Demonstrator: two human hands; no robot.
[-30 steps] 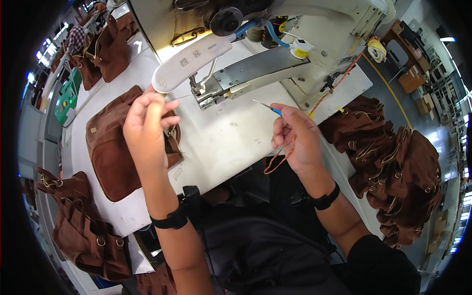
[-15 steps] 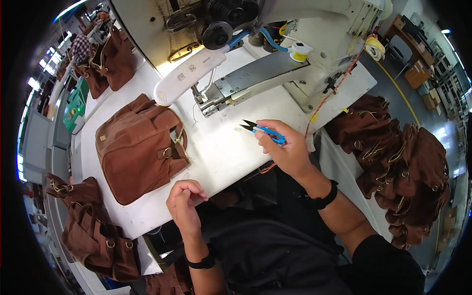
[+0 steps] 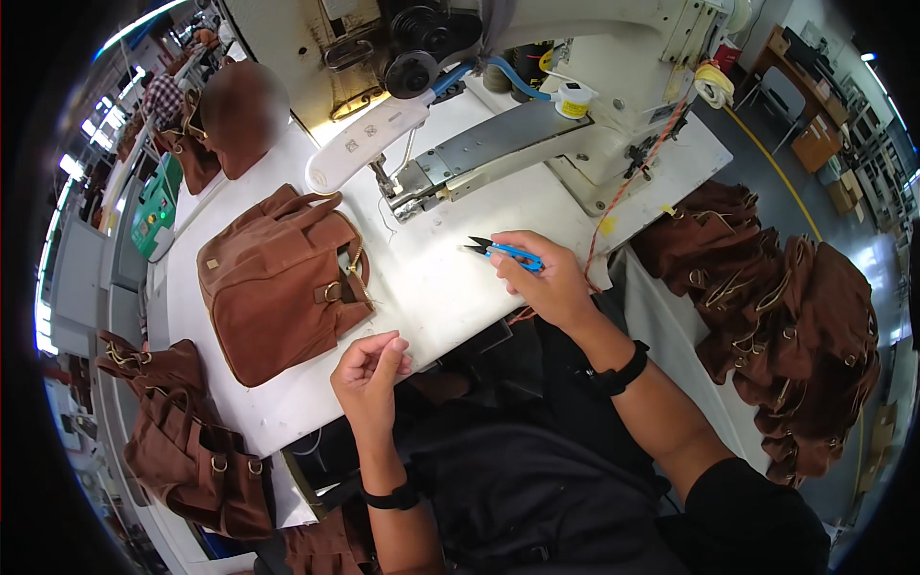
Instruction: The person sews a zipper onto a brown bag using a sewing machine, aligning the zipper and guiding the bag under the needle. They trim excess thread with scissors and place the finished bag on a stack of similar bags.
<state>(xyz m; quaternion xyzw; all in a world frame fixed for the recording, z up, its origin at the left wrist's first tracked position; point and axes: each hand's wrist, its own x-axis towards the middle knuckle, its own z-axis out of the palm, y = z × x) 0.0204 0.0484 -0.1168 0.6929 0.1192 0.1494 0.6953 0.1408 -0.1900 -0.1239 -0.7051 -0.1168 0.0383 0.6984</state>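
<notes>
My right hand (image 3: 551, 278) grips a pair of blue-handled thread snips (image 3: 515, 257) above the white table, their dark blades pointing left and slightly apart. By the table's front edge hovers my left hand (image 3: 369, 376), fingers curled in with the thumb against them; anything between them is too small or hidden to make out. A brown bag (image 3: 268, 287) with a gold zipper and a ring on a tab lies left of both hands. Beyond my hands is an industrial sewing machine (image 3: 498, 153) with a narrow metal arm. A thin loose thread hangs near its needle.
More brown bags (image 3: 192, 460) are stacked at the lower left, others (image 3: 230, 120) at the far left. A large heap of brown bags (image 3: 786, 316) fills the right side. An orange cord (image 3: 632, 172) runs down the machine's right side. A person in a checked shirt (image 3: 163, 101) appears far left.
My left hand has turned and its fingers now point up and right. The right hand, with the snips, has shifted slightly left. The view has moved a little.
</notes>
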